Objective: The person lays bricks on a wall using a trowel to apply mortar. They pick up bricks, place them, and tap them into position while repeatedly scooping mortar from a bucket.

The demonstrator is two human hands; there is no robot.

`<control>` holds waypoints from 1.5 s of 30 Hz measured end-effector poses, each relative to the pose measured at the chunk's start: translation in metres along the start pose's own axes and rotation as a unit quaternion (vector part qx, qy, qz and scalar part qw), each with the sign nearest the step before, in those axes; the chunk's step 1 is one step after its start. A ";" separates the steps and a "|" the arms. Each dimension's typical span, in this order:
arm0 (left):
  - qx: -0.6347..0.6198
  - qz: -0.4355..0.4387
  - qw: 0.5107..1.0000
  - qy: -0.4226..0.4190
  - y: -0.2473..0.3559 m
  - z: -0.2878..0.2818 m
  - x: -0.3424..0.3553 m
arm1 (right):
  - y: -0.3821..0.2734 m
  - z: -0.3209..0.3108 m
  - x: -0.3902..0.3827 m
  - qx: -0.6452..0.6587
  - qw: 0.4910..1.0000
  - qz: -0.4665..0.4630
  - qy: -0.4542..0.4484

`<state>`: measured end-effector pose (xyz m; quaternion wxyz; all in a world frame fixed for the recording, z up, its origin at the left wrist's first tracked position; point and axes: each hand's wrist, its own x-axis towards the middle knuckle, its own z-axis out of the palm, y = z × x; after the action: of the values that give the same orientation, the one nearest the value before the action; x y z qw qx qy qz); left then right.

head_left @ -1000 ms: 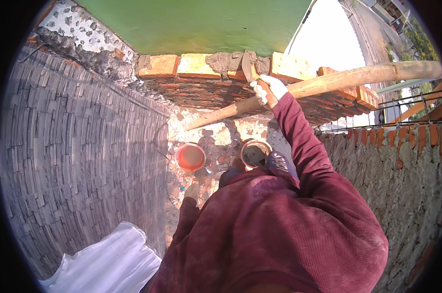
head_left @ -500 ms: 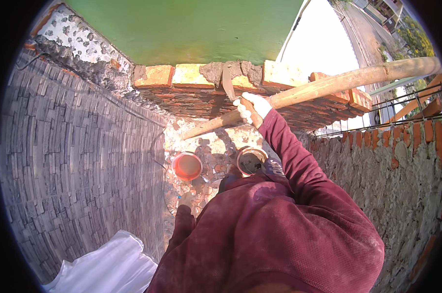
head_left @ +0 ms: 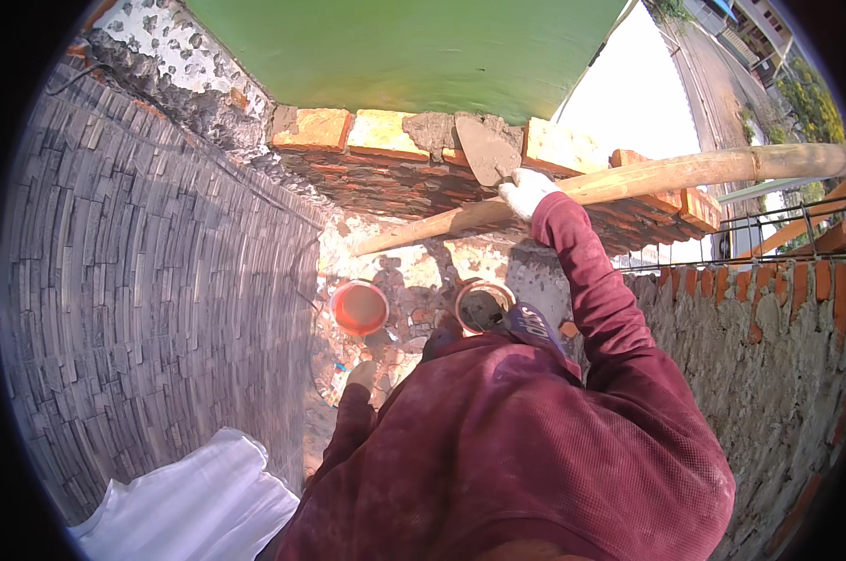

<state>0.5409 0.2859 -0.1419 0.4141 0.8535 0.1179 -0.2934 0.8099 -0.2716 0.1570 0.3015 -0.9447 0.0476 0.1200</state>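
Note:
My right hand (head_left: pixel 529 193), in a white glove, is closed round a pointed trowel (head_left: pixel 487 153) whose handle is hidden in the grip. The broad face of its blade is turned up to view, and the blade lies over wet grey mortar (head_left: pixel 430 134) on top of a low brick wall. Yellowish bricks (head_left: pixel 382 133) sit on that course to the left of the mortar, and another brick (head_left: pixel 560 146) is to its right. A bamboo pole (head_left: pixel 647 180) runs across in front of the wall, passing by my hand. My left hand is out of view.
On the rubble-strewn floor stand an orange bucket (head_left: pixel 359 308) and a bucket of grey mortar (head_left: pixel 484 306). A grey stone-clad wall (head_left: pixel 152 280) rises on the left, with white cloth (head_left: pixel 194 500) below. A rough wall (head_left: pixel 741 346) and wire mesh (head_left: pixel 769 234) lie right; a green wall (head_left: pixel 404 56) is beyond.
The trowel has turned from nearly edge-on to showing its broad face. My right hand has shifted right and slightly away from me; the view has also shifted a little.

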 end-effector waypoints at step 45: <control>-0.321 -0.094 0.942 0.043 0.001 0.078 0.038 | 0.023 -0.004 0.052 0.044 0.990 0.050 -0.125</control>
<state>0.5403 0.2232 -0.2019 0.6309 0.6723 0.3034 -0.2408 0.8573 -0.2939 0.1339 0.3395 -0.9047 0.0622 0.2499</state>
